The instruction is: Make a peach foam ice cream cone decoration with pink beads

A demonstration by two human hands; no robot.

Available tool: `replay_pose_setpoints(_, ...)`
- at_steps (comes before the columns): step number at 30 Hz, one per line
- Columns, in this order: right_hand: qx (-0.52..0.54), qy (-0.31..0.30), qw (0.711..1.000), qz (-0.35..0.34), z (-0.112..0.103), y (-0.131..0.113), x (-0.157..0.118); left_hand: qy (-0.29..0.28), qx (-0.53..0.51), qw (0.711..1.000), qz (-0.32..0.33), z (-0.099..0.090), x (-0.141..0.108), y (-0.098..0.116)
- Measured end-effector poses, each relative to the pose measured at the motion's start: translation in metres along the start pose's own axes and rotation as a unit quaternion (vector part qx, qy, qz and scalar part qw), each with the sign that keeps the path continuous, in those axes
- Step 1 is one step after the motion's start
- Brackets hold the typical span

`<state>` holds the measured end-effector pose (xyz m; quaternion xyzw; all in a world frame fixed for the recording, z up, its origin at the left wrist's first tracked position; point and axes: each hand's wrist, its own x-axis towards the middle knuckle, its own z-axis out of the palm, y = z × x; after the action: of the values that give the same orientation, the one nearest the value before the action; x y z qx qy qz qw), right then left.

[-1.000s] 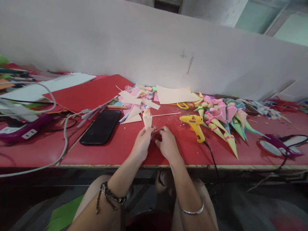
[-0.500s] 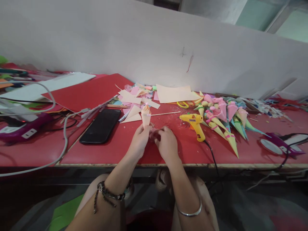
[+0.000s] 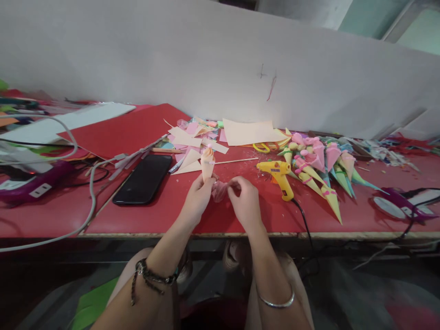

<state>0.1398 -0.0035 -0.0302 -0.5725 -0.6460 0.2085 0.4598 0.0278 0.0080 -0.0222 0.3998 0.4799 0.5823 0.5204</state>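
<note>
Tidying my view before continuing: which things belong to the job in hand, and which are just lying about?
Job:
peach cone, in the left hand
pink gauzy bundle, between both hands
probably glue gun, decorated cones

Seemingly just lying about:
phone
red sheet

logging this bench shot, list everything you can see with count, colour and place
paper cone: 1, peach, upright in the left hand
pink wrap: 1, sheer pink, between the hands
glue gun: 1, yellow, right of the hands
finished cones: many, mixed pastels, right
scissors: 1 pair, yellow handles, behind the glue gun
thin stick: 1, pale, behind the hands
phone: 1, black, left
large sheets: red and white, back left
paper scraps: many, pink and cream, back middle
purple devices: 2, one at each side
table: 1, red, beneath
left hand: 1, bare, centre
right hand: 1, bare, centre
</note>
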Motion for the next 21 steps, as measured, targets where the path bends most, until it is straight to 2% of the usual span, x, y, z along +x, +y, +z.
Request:
replay_pose_setpoints(4,0.159,0.054,0.985,0.025,-0.005,0.001,0.002,0.023,0.048,0.999,0.004,0.001,-0.002,0.001)
replay_pose_setpoints(9,0.322,0.026,0.942,0.087,-0.004,-0.005,0.002,0.022,0.049,0.999,0.006,0.003,-0.005,0.003)
replay_pose_setpoints(13,0.384,0.056,0.916,0.098,-0.003,-0.01,0.0,-0.05,-0.033,0.998,-0.029,0.007,-0.01,0.009)
replay_pose_setpoints(16,0.391,0.093,0.91,0.102,-0.005,-0.01,0.001,-0.119,-0.103,0.986,-0.056,0.008,-0.012,0.015)
replay_pose_setpoints(21,0.397,0.104,0.907,0.093,-0.003,-0.007,0.002,-0.182,-0.182,0.961,-0.098,0.008,-0.014,0.019)
